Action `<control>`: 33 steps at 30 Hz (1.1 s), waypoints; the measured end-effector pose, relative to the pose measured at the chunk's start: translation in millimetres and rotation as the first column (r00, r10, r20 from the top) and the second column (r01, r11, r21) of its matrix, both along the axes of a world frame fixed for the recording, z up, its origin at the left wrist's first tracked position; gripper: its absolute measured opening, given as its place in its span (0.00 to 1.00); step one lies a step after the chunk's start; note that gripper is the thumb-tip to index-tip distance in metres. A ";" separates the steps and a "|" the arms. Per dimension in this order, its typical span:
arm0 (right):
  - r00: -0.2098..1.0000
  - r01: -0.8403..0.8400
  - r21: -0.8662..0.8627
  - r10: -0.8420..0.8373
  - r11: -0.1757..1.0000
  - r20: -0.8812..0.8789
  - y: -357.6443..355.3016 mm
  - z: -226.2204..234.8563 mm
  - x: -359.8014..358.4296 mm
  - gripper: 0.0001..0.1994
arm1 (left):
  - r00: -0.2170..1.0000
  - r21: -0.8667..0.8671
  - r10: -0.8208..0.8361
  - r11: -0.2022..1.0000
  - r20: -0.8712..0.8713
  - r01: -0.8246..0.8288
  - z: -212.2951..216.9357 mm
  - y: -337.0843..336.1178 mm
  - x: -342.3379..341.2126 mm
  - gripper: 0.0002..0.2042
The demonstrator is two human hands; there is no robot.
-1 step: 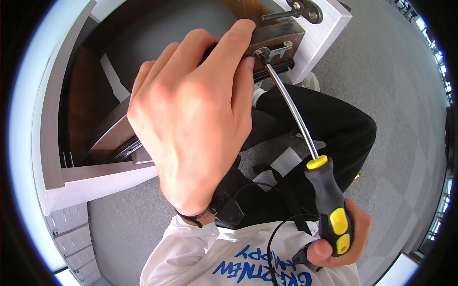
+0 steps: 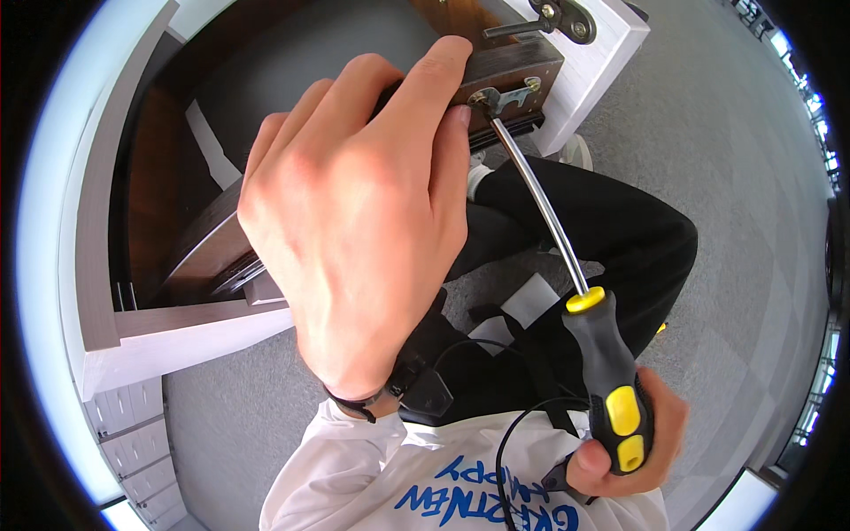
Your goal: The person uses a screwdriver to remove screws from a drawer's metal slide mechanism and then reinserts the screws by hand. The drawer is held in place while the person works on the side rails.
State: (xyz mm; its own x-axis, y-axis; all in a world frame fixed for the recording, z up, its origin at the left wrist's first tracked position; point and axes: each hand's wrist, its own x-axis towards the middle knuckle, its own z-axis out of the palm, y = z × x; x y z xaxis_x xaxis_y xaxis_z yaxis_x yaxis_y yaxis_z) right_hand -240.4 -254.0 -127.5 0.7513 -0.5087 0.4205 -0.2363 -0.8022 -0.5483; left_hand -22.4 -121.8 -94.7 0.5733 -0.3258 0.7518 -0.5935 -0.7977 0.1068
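My left hand [image 2: 363, 239] fills the middle of the view, its fingers closed over the edge of a dark brown wooden door [image 2: 518, 66], just left of a small metal latch plate [image 2: 505, 96]. My right hand [image 2: 633, 447], low at the right, grips the black and yellow handle of a long screwdriver [image 2: 609, 376]. Its steel shaft [image 2: 540, 203] runs up and to the left, and the tip meets the latch plate beside my left fingertips.
A white frame [image 2: 177, 336] borders a dark opening at the left. A metal lever handle [image 2: 553, 16] sits on a white panel at the top. Below are my black-trousered leg [image 2: 620, 230], a white shoe [image 2: 577, 150], grey carpet [image 2: 735, 159] and a black cable [image 2: 509, 434].
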 end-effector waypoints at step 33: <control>0.900 -0.428 -0.274 0.435 0.861 -0.036 -25.1 22.5 13.1 0.31 | -0.281 -0.867 -0.872 0.460 -0.401 -0.190 -27.3 -17.2 -101.2 0.25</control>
